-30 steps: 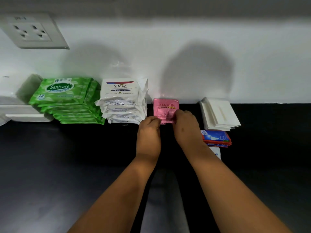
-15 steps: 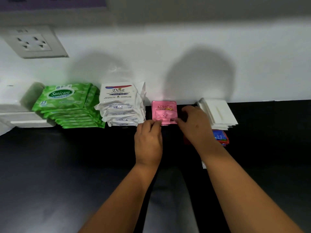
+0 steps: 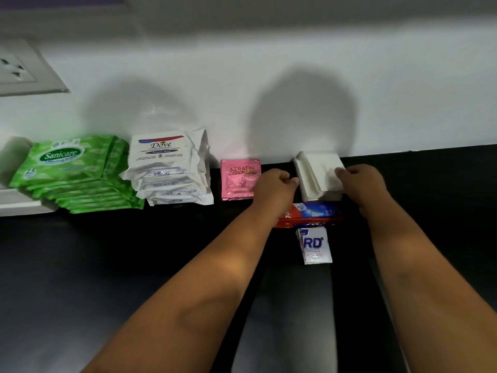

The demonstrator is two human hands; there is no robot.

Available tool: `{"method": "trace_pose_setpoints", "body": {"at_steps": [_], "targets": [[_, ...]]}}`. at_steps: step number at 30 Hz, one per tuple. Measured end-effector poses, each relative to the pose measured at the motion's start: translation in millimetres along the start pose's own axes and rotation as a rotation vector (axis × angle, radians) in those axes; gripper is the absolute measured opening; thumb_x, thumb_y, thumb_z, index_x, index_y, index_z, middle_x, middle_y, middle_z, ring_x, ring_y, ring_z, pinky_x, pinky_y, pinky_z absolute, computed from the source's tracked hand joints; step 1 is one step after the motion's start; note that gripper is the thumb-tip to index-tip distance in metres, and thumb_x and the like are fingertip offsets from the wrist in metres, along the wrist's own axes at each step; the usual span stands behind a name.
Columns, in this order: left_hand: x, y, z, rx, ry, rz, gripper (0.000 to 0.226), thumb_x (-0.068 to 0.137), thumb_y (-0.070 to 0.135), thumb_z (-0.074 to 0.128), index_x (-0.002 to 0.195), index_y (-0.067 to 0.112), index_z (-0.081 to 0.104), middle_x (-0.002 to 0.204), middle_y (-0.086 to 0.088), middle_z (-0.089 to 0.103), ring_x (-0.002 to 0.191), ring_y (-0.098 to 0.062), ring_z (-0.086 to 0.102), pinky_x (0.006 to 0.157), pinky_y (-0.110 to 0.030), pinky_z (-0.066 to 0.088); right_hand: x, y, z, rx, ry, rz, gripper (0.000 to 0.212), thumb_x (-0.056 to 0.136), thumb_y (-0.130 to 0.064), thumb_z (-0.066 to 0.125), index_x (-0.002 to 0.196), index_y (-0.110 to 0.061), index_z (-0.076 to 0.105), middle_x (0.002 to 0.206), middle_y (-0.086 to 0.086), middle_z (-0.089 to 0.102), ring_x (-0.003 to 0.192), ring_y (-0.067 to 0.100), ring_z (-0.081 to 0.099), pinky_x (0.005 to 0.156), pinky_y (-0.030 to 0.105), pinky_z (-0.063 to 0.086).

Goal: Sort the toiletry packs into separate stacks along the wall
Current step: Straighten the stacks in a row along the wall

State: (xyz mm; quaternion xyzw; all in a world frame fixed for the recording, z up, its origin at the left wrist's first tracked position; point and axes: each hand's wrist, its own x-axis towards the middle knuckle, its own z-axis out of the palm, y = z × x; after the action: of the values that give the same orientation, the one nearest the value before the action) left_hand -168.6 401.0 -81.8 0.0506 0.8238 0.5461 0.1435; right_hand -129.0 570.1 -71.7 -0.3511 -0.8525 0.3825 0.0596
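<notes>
White pack stack [image 3: 317, 176] sits at the bench's back edge against the wall, right of the pink Keratin sachets [image 3: 240, 179]. My left hand [image 3: 274, 191] has curled fingers at the stack's left side; right hand [image 3: 361, 185] has curled fingers on its top right. Whether either truly pinches the packs or only presses them, I cannot tell. Risk: the stack is loose and fanned at its left edge, so squeezing unevenly could shear the top packs off toward the wall or forward. Just in front of it lie the red-and-blue packs [image 3: 312, 214] and, nearer me, the white RD sachets [image 3: 315, 247], not yet along the wall; my left wrist overlaps the red-and-blue ones and could drag them. Green Sanicare stack [image 3: 70, 168] and Dove stack [image 3: 168, 168] stand further left along the back edge, well apart from my hands.
</notes>
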Motion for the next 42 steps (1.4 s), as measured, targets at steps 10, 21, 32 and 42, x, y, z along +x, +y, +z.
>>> {"method": "trace_pose_setpoints", "body": {"at_steps": [10, 21, 32, 42], "targets": [[-2, 6, 5, 0.135, -0.016, -0.007, 0.023, 0.092, 0.018, 0.059, 0.107, 0.002, 0.065, 0.107, -0.013, 0.067, 0.098, -0.028, 0.064, 0.083, -0.036, 0.051, -8, -11, 22, 0.013, -0.064, -0.049, 0.029, 0.089, -0.028, 0.063, 0.108, -0.006, 0.068, 0.099, 0.011, 0.068, 0.089, 0.025, 0.063, 0.08, 0.038, 0.052], [-5, -6, -19, 0.212, 0.042, 0.019, 0.027, 0.095, 0.021, 0.05, 0.095, -0.002, 0.065, 0.092, -0.016, 0.067, 0.084, -0.027, 0.063, 0.063, -0.028, 0.041, -22, -33, 48, -0.101, -0.099, -0.12, 0.035, 0.091, -0.034, 0.06, 0.109, -0.005, 0.063, 0.103, 0.012, 0.066, 0.092, 0.027, 0.061, 0.07, 0.031, 0.041], [-33, -16, -48, 0.447, 0.202, 0.346, 0.034, 0.085, -0.005, 0.055, 0.117, 0.003, 0.062, 0.109, -0.005, 0.063, 0.099, -0.022, 0.058, 0.082, -0.02, 0.037, -41, -28, 22, -0.083, 0.006, -0.152, 0.045, 0.097, -0.036, 0.052, 0.128, -0.003, 0.055, 0.12, 0.015, 0.061, 0.104, 0.024, 0.056, 0.079, 0.026, 0.036], [-23, -48, -60, 0.861, 0.255, 0.433, 0.014, 0.084, 0.013, 0.06, 0.093, 0.013, 0.07, 0.1, -0.006, 0.065, 0.092, -0.033, 0.054, 0.068, -0.038, 0.047, -65, 7, 13, -0.106, -0.047, 0.008, 0.036, 0.099, -0.033, 0.048, 0.123, -0.008, 0.059, 0.115, 0.013, 0.062, 0.106, 0.025, 0.058, 0.081, 0.032, 0.042]]}}
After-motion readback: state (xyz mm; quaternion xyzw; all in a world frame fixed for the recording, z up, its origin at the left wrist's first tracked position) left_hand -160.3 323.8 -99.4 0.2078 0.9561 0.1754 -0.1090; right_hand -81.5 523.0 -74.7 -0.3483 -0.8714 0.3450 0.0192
